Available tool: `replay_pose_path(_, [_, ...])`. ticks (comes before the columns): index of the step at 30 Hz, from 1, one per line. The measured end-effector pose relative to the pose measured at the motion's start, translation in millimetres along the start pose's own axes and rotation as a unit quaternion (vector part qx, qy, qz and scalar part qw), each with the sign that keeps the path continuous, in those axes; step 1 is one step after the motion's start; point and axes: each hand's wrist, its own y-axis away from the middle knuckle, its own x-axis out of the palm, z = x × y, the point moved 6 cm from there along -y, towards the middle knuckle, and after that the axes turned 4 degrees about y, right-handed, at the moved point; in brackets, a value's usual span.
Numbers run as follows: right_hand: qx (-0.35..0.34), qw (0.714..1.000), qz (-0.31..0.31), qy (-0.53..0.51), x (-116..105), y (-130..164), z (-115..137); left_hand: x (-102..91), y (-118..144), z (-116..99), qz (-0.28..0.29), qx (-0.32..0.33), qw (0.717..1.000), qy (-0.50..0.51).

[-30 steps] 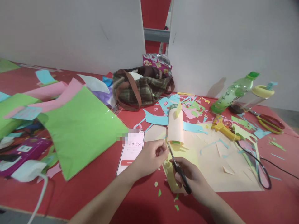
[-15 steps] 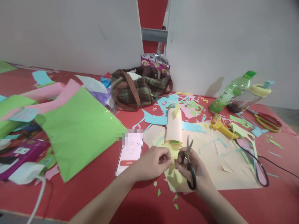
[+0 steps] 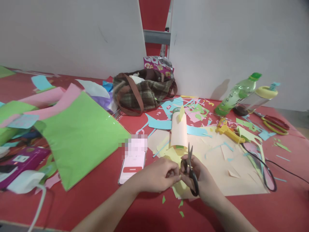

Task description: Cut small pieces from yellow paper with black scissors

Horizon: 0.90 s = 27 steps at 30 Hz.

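My right hand (image 3: 204, 180) is closed around black-handled scissors (image 3: 193, 180), whose blades point up and away from me, slightly parted. My left hand (image 3: 160, 174) is closed in a pinch, its fingertips meeting those of the right hand. Whatever is pinched there is too small to make out. Under both hands lies yellow paper (image 3: 178, 190) on top of a large cream sheet (image 3: 243, 183). Just beyond the hands, a cylinder wrapped in cream paper (image 3: 179, 130) lies on its side across a light blue strip (image 3: 159, 123), a yellow piece standing up from it.
A phone (image 3: 132, 177) and green sheet (image 3: 84, 141) lie to the left. Behind are a plaid bag (image 3: 151, 93) and paper scraps (image 3: 196, 111). Rightward are a yellow glue gun (image 3: 229, 132) with its black cord, a tilted green-capped bottle (image 3: 238, 95), a clear container (image 3: 256, 100) and red-and-yellow-handled pliers (image 3: 275, 124).
Both hands have come closer together at the fingertips, the right one moving slightly left with the scissors. The whole view has shifted a little.
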Motion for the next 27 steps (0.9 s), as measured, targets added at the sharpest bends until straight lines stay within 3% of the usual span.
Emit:
replay_pose_path(14, [-0.012, 0.999, -0.038, 0.011, -4.1, 0.3, 0.0, -3.1, -1.7, -1.0, -0.051, -0.014, 0.999, 0.005])
replay_pose_path(20, [-0.013, 0.998, -0.058, 0.005, -7.4, 1.0, 0.0, -3.0, -2.8, -3.9, -0.063, 0.01, 0.998, 0.003])
replay_pose_path(27, [0.004, 0.998, -0.069, -0.005, -8.8, 0.5, -1.4, -7.5, -2.2, -3.6, -0.09, -0.013, 0.994, 0.065])
